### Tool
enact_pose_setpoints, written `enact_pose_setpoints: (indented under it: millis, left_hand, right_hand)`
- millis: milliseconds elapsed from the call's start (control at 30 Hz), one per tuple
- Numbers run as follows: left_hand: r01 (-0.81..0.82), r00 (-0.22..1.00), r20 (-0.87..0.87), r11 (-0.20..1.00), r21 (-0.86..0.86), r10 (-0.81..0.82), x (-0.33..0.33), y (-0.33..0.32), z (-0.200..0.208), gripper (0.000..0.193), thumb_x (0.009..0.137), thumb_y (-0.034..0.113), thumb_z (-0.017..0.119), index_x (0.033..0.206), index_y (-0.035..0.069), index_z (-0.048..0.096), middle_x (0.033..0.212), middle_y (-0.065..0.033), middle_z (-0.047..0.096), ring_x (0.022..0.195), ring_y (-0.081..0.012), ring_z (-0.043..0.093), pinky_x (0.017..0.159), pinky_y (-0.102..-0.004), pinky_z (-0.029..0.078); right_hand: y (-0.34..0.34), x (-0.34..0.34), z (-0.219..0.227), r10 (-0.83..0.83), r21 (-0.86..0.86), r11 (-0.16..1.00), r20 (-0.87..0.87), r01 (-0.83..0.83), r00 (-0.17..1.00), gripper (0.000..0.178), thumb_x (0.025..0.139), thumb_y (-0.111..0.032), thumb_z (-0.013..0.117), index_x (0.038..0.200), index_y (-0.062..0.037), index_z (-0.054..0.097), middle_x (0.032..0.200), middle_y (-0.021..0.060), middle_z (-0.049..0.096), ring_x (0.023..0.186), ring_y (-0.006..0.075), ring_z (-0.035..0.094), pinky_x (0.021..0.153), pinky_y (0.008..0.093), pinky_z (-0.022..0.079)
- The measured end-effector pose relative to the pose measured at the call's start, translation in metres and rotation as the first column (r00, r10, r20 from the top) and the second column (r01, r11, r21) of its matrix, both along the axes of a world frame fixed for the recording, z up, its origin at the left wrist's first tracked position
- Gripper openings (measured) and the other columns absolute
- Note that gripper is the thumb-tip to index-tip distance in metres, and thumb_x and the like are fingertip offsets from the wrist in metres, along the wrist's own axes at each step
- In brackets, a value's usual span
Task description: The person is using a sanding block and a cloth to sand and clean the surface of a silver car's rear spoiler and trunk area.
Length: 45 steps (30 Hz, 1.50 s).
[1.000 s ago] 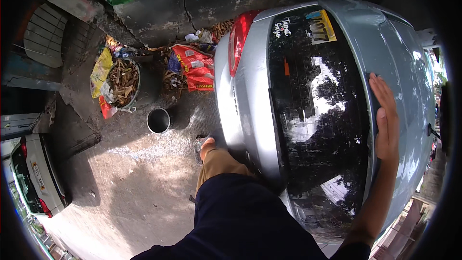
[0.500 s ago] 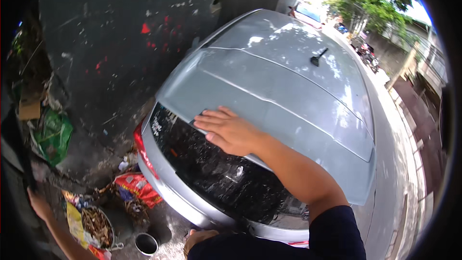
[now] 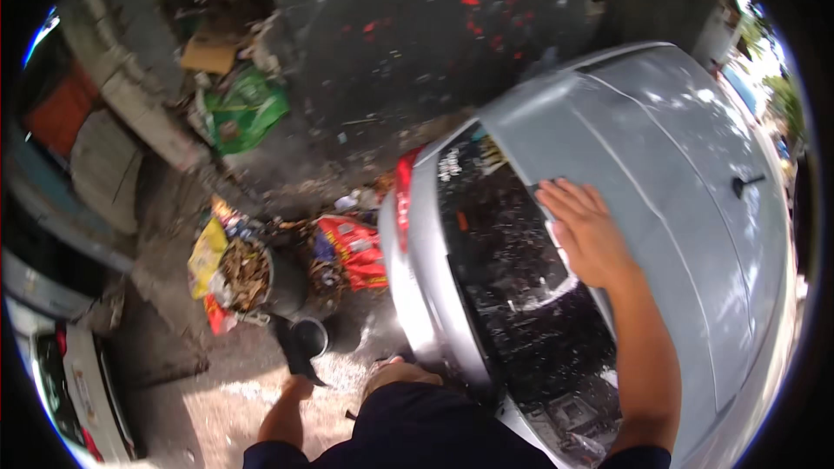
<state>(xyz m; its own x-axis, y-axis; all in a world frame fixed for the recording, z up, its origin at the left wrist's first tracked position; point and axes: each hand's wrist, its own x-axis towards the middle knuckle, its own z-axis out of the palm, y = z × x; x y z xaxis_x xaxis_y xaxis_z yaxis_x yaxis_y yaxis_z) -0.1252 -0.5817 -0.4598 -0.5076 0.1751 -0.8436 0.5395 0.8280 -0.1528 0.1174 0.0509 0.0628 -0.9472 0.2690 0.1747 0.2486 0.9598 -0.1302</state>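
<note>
My right hand (image 3: pixel 584 230) lies flat with fingers stretched out on the rear edge of a silver-grey car roof (image 3: pixel 643 182), just above the rear window (image 3: pixel 521 269). What lies under the palm is hidden. Low on the left, my left hand (image 3: pixel 300 386) is closed around a limp black strip that looks like cloth (image 3: pixel 294 346). The strip hangs beside a small dark bucket (image 3: pixel 309 337) on the ground. Drops and pale smears cover the dark glass.
A tub of dry leaves (image 3: pixel 246 274) stands near a red printed bag (image 3: pixel 352 252). Farther back are a green plastic bag (image 3: pixel 248 113) and a dark wall (image 3: pixel 373 52). Another car (image 3: pixel 82 382) is at lower left. A short antenna (image 3: pixel 743 184) rises from the roof.
The view has swung left, so the car now sits farther right in it. My left hand and the black strip have come inward, beside the bucket. My right hand stays on the roof edge.
</note>
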Motion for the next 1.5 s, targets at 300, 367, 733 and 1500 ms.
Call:
enact_pose_setpoints:
  millis: [300,367,733,1500]
  left_hand:
    - [-0.417,0.862,0.247,0.896,-0.151,0.443,0.304,-0.061,0.038,0.043,0.093,0.03,0.069,0.132,0.013,0.077,0.145,-0.0121,0.069,0.132,-0.0367,0.067,0.106,-0.0504,0.055]
    - [-0.539,0.805,0.183,0.825,-0.171,0.564,0.326,-0.065,0.042,0.042,0.093,0.028,0.07,0.133,0.015,0.077,0.146,-0.0102,0.069,0.134,-0.0351,0.066,0.106,-0.0493,0.055]
    - [-0.362,0.575,-0.241,0.507,0.782,0.782,-0.1,0.033,0.18,0.038,0.103,0.037,0.058,0.116,0.006,0.076,0.12,-0.0215,0.076,0.114,-0.0417,0.073,0.096,-0.0509,0.06]
    - [-0.203,0.978,0.08,0.96,0.194,0.191,0.143,-0.055,0.012,0.048,0.102,0.031,0.059,0.14,0.003,0.069,0.13,-0.0202,0.074,0.122,-0.0349,0.071,0.101,-0.0445,0.058]
  right_hand:
    - [0.006,0.006,-0.019,-0.068,-0.059,0.996,0.061,0.071,0.996,0.055,0.116,-0.029,0.03,0.158,-0.0012,0.051,0.166,0.014,0.049,0.159,0.0354,0.036,0.134,0.051,0.016]
    - [0.014,0.012,-0.021,-0.009,-0.094,0.995,0.071,0.016,0.997,0.055,0.116,-0.03,0.031,0.159,-0.0016,0.051,0.167,0.0132,0.048,0.16,0.034,0.035,0.134,0.0487,0.017]
    - [0.014,-0.011,-0.005,0.357,0.186,0.915,0.038,-0.357,0.933,0.043,0.116,-0.019,0.043,0.148,0.0049,0.059,0.152,0.0251,0.06,0.142,0.0437,0.056,0.124,0.0533,0.041]
    - [-0.005,-0.021,-0.023,0.006,-0.138,0.99,0.043,0.0,0.999,0.05,0.114,-0.027,0.041,0.158,-0.0066,0.053,0.165,0.0141,0.051,0.157,0.0334,0.039,0.133,0.0532,0.017]
